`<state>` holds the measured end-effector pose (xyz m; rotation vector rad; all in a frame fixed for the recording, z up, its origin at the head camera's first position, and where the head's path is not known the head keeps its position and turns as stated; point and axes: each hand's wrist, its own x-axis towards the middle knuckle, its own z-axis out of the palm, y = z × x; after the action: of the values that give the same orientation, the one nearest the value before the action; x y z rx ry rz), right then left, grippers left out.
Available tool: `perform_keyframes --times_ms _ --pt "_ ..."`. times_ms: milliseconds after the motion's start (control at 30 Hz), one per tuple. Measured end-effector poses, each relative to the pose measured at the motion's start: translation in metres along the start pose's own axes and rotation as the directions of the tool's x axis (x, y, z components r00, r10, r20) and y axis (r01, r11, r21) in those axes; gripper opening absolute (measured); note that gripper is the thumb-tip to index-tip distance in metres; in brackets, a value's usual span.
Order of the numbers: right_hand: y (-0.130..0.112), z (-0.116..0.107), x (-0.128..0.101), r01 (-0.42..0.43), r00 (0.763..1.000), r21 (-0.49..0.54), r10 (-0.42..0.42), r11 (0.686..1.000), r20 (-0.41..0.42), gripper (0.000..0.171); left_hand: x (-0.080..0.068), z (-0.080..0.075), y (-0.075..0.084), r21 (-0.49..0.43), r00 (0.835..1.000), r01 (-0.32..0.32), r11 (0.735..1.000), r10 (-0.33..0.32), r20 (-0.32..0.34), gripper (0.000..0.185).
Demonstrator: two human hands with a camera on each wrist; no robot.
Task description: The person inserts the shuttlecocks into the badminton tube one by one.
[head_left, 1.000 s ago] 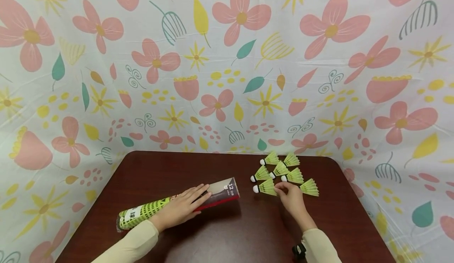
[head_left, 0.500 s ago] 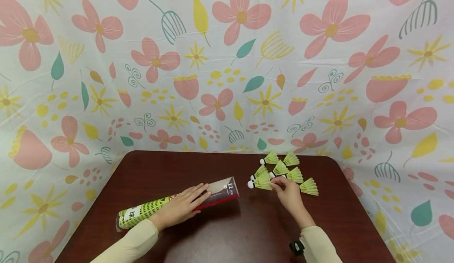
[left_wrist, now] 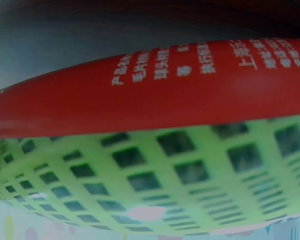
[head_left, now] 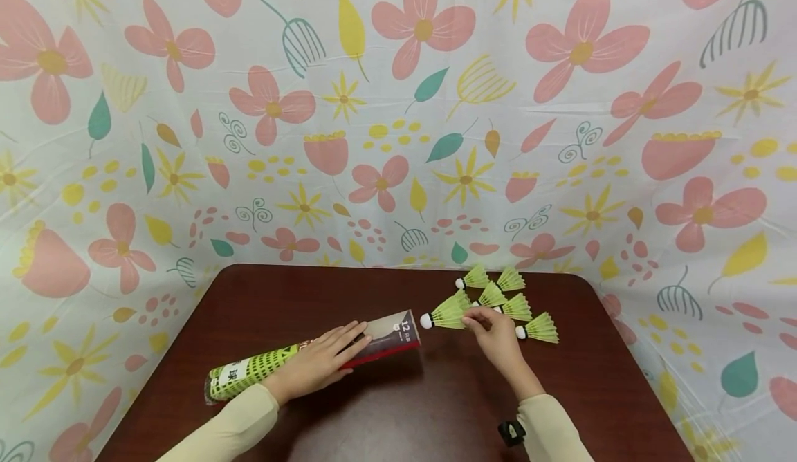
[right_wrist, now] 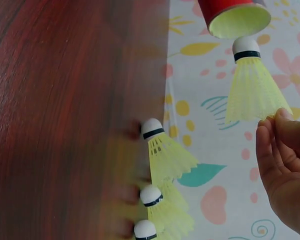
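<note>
Left hand: (head_left: 320, 364) lies flat w/ straight fingers on top of the shuttlecock tube (head_left: 311, 360), pressing it to the table (head_left: 386, 407); nothing gripped.
Tube: on its side at near left of table, green-mesh end to the left, open mouth to the right; red band and green grid fill the left wrist view (left_wrist: 150, 125).
Right hand: (head_left: 495, 341) pinches the skirt edge of one lime-green shuttlecock (head_left: 441, 315) btwn thumb and fingertips (right_wrist: 275, 135), other fingers loosely curled.
Held shuttlecock: white cork points left at the tube mouth (right_wrist: 238, 19); cork just beside the opening, prob. not yet inside, tho the angle is poor.
Loose shuttlecocks: (head_left: 498, 292) a cluster at far right of table, just beyond the right hand; one more (head_left: 538, 328) lies to its right. Corks point left.
Backdrop: floral cloth (head_left: 398, 102) behind and around the table.
</note>
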<state>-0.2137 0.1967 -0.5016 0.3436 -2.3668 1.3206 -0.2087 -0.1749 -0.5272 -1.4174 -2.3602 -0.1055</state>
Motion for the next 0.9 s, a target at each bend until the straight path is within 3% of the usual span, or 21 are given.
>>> perform_keyframes --times_ms 400,700,900 --pt "-0.007 0.021 -0.001 0.031 1.0 0.075 -0.031 0.997 0.002 0.008 0.003 0.0 0.001 0.001 1.0 0.0 1.0 0.0 -0.002 0.089" --pt "-0.018 0.032 -0.003 -0.062 0.996 0.14 0.052 0.988 0.074 0.007 0.004 -0.001 0.001 -0.002 0.999 0.009 1.0 -0.009 0.031 0.09" --pt "-0.012 0.041 -0.004 -0.069 0.995 0.148 0.056 0.987 0.084 0.012 0.004 0.0 0.0 0.012 1.0 0.0 1.0 0.0 0.019 0.091"
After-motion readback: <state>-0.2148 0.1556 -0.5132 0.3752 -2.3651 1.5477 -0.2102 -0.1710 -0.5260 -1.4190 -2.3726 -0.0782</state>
